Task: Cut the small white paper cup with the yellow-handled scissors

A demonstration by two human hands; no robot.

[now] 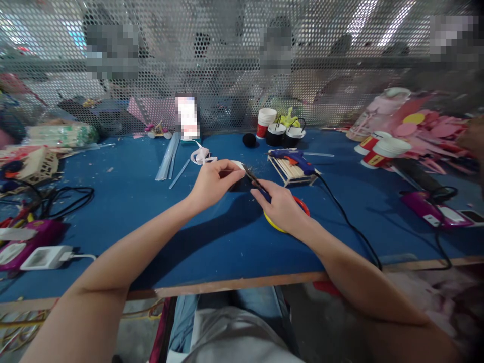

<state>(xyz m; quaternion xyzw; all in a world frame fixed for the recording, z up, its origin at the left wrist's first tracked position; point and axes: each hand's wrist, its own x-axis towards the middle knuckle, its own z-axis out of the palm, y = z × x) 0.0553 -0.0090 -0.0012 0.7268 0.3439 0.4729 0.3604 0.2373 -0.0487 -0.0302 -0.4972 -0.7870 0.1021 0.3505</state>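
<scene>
My left hand [214, 182] pinches a small white-topped piece [237, 165] with a dark lower part, mostly hidden behind the fingers; it looks cup-like. My right hand [283, 204] is closed around a tool [250, 174] with a dark narrow tip and blue handle; I cannot tell whether it is pliers or scissors. The tip meets the white piece beside my left fingertips. Under my right hand lies a red and yellow ring [303, 206], partly covered. Just beyond, a blue glue gun [293, 157] rests on a small wooden stick rack [290, 176].
Black cups with white tops [276, 135] and stacked red-and-white paper cups [266, 118] stand at the back. Translucent glue sticks [167, 159] lie left of centre. Purple power strips [425, 206] with cables sit at both sides. A perforated metal screen [227, 65] borders the blue table [227, 252].
</scene>
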